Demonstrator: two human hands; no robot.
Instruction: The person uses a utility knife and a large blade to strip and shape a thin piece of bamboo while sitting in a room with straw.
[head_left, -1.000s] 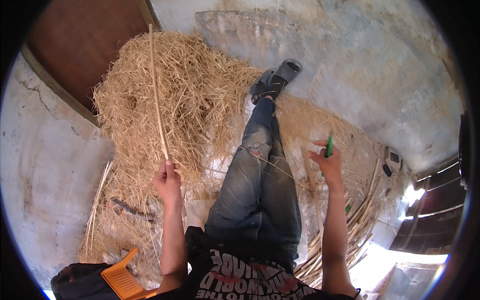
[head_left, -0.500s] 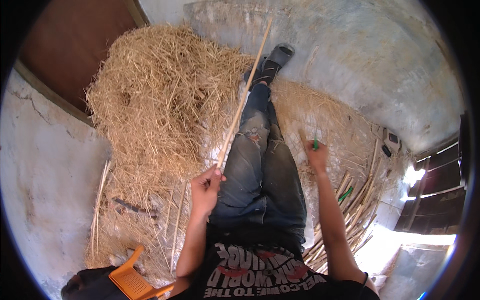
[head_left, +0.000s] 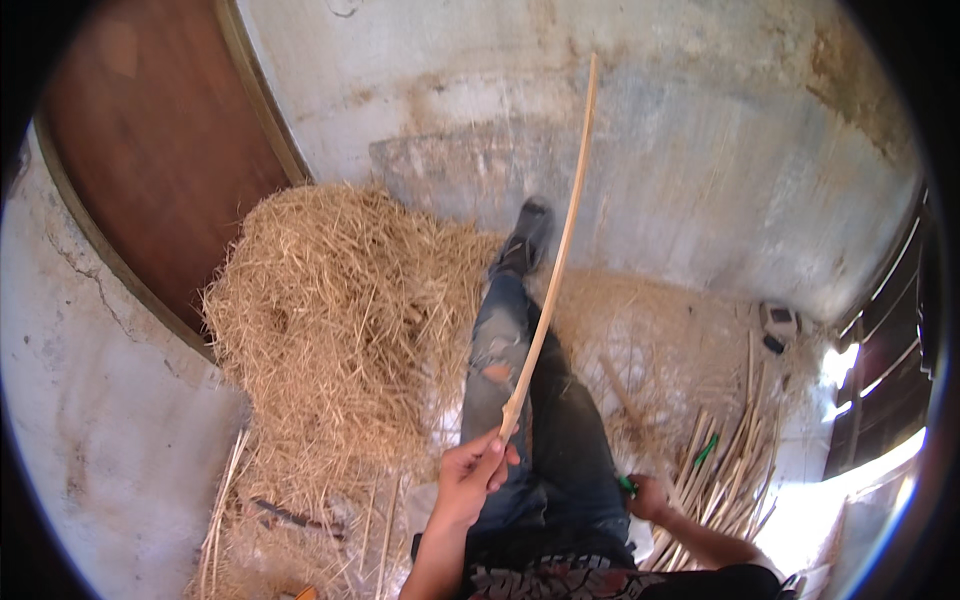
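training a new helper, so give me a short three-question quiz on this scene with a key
1. Which hand holds the long pale stick?
2. True or false: the straw heap lies to the right of the worn jeans.
3. The small object in the right hand is: a) orange b) green c) white

Key:
1. The left hand.
2. False; it lies to their left.
3. b
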